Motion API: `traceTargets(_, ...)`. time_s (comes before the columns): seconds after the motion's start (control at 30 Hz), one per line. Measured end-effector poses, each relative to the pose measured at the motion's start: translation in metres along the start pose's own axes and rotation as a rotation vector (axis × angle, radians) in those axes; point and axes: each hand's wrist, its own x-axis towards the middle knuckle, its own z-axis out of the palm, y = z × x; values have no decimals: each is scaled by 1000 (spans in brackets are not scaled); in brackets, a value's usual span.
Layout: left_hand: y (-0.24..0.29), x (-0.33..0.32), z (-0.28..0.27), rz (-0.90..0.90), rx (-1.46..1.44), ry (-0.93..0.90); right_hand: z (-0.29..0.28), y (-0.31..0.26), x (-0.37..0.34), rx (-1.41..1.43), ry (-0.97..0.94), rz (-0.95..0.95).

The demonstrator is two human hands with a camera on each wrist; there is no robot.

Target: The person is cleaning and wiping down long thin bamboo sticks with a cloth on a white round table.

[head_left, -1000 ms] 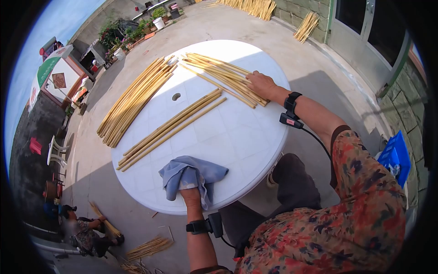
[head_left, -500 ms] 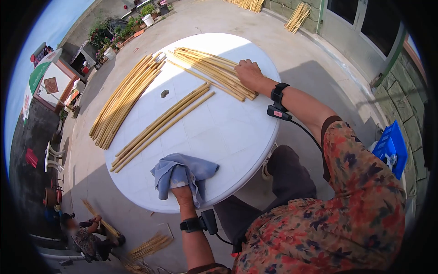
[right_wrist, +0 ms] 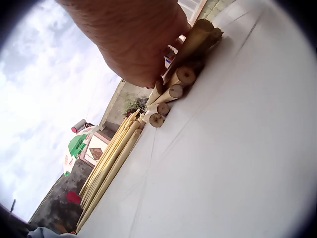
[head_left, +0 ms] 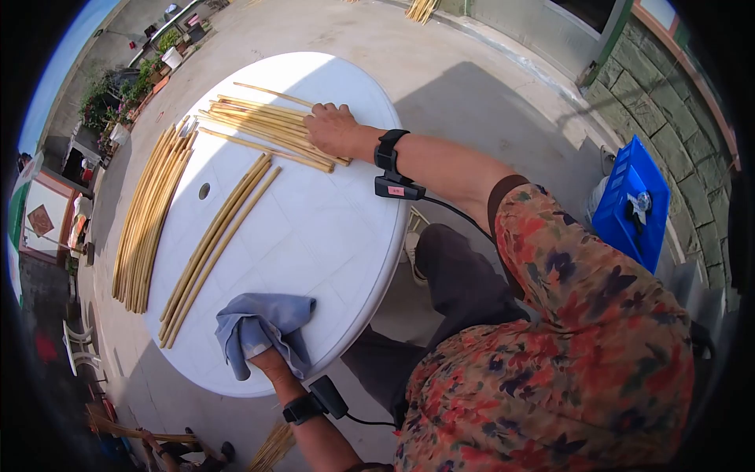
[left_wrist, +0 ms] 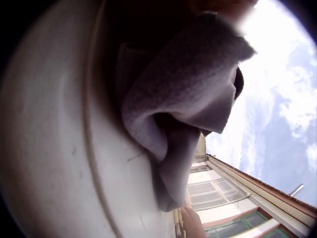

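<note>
- The right hand (head_left: 334, 130) is curling its fingers over a spread of long, tan wooden sticks (head_left: 263, 124) lying on the round, white desk (head_left: 291, 244).
- The left hand (head_left: 270, 362) is reaching into a crumpled, blue-grey fabric cloth (head_left: 271, 313) near the desk's edge; the cloth is hiding its fingers, so their grip cannot be told.
- A few slender, tan sticks (head_left: 216, 245) are lying between the cloth and a thicker, tan stick bundle (head_left: 149, 228).

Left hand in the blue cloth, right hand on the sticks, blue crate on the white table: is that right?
No: the head view shows the blue crate off the white table, near the stone wall. The left hand is in the blue cloth and the right hand on the sticks.
</note>
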Motion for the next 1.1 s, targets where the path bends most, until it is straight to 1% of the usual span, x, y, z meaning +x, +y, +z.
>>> traceTargets(0.07, 2, 1, 0, -16, -11, -7, 0, -1, -6, 13, 46, -64)
traceTargets(0.1, 6, 1, 2, -17, -13, -21, 0, -1, -7, 11, 45, -50)
traceTargets(0.17, 14, 1, 5, -104, -199, -43, 1, -1, -9, -41, 62, -93)
traceTargets(0.23, 15, 0, 4, -91, -176, -46, -4, -4, -12, -38, 77, -101)
traceTargets(0.3, 10, -3, 2, 20, 43, 10, -6, -8, -13, -41, 123, -141)
traceTargets(0.33, 6, -3, -1, 23, 52, 23, -8, -10, -13, -32, 125, -154)
traceTargets(0.4, 3, -1, -2, 104, 90, 6, -12, -15, -12, 20, 84, -172)
traceTargets(0.43, 4, -1, -2, 106, 96, 19, -14, -20, -12, 25, 85, -185)
traceTargets(0.5, 11, -1, 4, 33, -50, -11, -21, -32, -8, 271, 45, -193)
traceTargets(0.53, 20, -2, 6, -13, -71, -16, -31, -41, -10, 279, 44, -212)
traceTargets(0.57, 17, -2, 5, -10, -62, 6, -40, -51, -14, 413, -58, -221)
traceTargets(0.6, 8, -2, 1, 30, -12, -37, -45, -61, -18, 547, -164, -233)
traceTargets(0.63, 2, -1, -3, 71, 40, -80, -42, -69, -22, 557, -168, -260)
traceTargets(0.7, 4, -3, -2, 74, 105, -40, -31, -83, -29, 377, -283, -384)
traceTargets(0.73, 4, -4, -1, 69, 155, -27, -24, -91, -35, 379, -281, -412)
traceTargets(0.77, 2, -5, 2, 74, 159, -3, -16, -98, -42, 336, -225, -467)
traceTargets(0.8, 0, -4, 5, 61, 65, 3, -9, -103, -44, 293, -167, -520)
traceTargets(0.83, -2, -3, 4, 51, -32, 7, 0, -108, -39, 293, -163, -544)
traceTargets(0.87, -2, -4, 0, -48, -18, -98, 9, -113, -35, 179, -123, -557)
traceTargets(0.9, 2, -5, 0, -40, -13, -77, 15, -118, -31, 67, -80, -569)
traceTargets(0.93, 6, -5, 1, -3, 8, -101, 21, -123, -26, 85, -82, -548)
traceTargets(0.97, 9, -5, 3, 30, 30, -125, 26, -124, -21, 84, -78, -567)
traceTargets(1.0, 10, -6, 4, 63, 9, -133, 28, -126, -16, 51, -45, -561)
traceTargets(1.03, 12, -7, 4, 64, 10, -117, 28, -127, -13, 17, -15, -553)
traceTargets(1.1, 13, -7, 5, 6, 63, -93, 32, -127, -8, -27, -19, -558)
